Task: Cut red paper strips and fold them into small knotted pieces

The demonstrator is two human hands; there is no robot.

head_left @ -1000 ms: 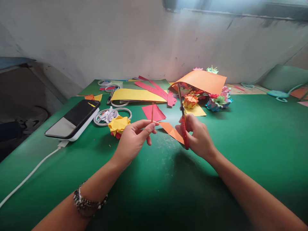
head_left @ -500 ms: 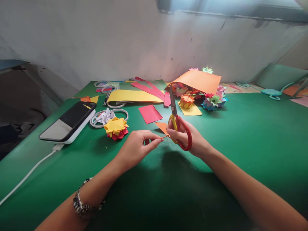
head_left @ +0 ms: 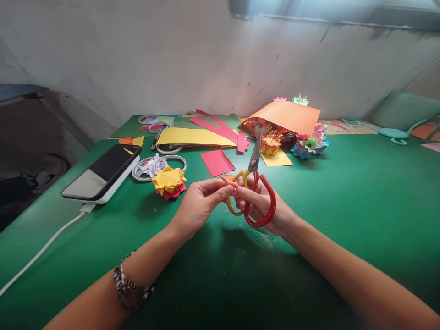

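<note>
Between its thumb and fingertips, my left hand pinches a thin orange paper strip. My right hand is closed on the scissors, which have one red and one yellow handle and point up and away, blades together. The right thumb and fingertips meet the left ones at the strip, over the green table. Behind the hands lies an orange paper piece, partly hidden by the fingers. Beyond it is a red paper square. A yellow and red folded paper flower sits left of my left hand.
At the left lies a black and white device with a white cable. White tape rings hold paper scraps. Yellow paper, red strips, an orange sheet and several paper flowers lie along the back.
Both hands have come together at the strip, whose end now points up and left. The scissors have turned in the right hand, tips further right. The view has shifted slightly.
</note>
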